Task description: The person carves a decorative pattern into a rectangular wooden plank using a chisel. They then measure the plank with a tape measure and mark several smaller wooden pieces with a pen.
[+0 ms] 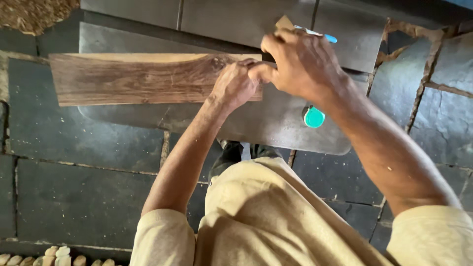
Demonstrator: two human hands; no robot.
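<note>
Pressing down on the right end of a brown wooden board (pixel 143 79) with both hands, viewed from above. The board lies flat across a grey metal tabletop (pixel 276 125), its long axis running left to right, its far edge close to a raised grey metal rail (pixel 221 19). My left hand (pixel 235 84) is curled nearly closed, knuckles up, resting on the board's right end near a dark knot in the grain. My right hand (pixel 300 61) overlaps it from the right, fingers (pixel 276 42) bent and closed around a slim white pen with a blue tip (pixel 318 34); a small tan piece (pixel 285 22), perhaps card or wood, shows just behind the knuckles, and I cannot tell whether the hand holds it too. Judgement on the board: solid, stiff, moderately heavy, surface smooth enough to slide on the metal, so firm downward pressure near the end seems the sound grip; not fragile. A round teal object (pixel 314 117) sits on the tabletop just below my right wrist. Containers: none visible. Sawdust (pixel 34 15) lies heaped at the top left of the dark stone floor (pixel 74 197).
</note>
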